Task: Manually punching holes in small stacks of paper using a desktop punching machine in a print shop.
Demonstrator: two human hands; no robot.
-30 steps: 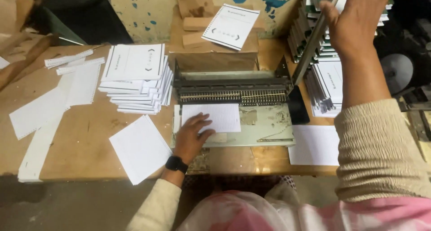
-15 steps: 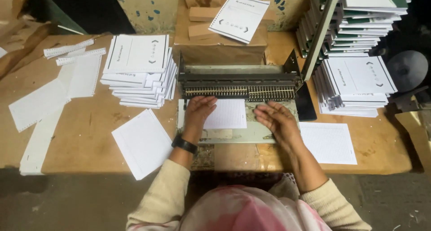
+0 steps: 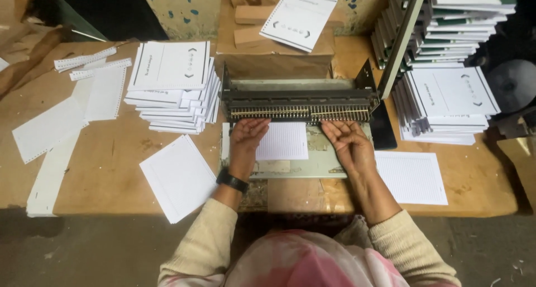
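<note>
- At the front edge of the surface [image 3: 84, 181], in the head view, the left hand [image 3: 245, 139] lies flat, grip open, on a white sheet [image 3: 285, 140] resting on the punching machine [image 3: 298, 105].
- The right hand [image 3: 346, 144] rests open on the machine bed just beside the sheet.
- To do this well, the sheet's top edge should probably sit square against the comb.
- No containers show; a booklet stack [image 3: 170, 83] lies left, another stack [image 3: 446, 97] right.
</note>
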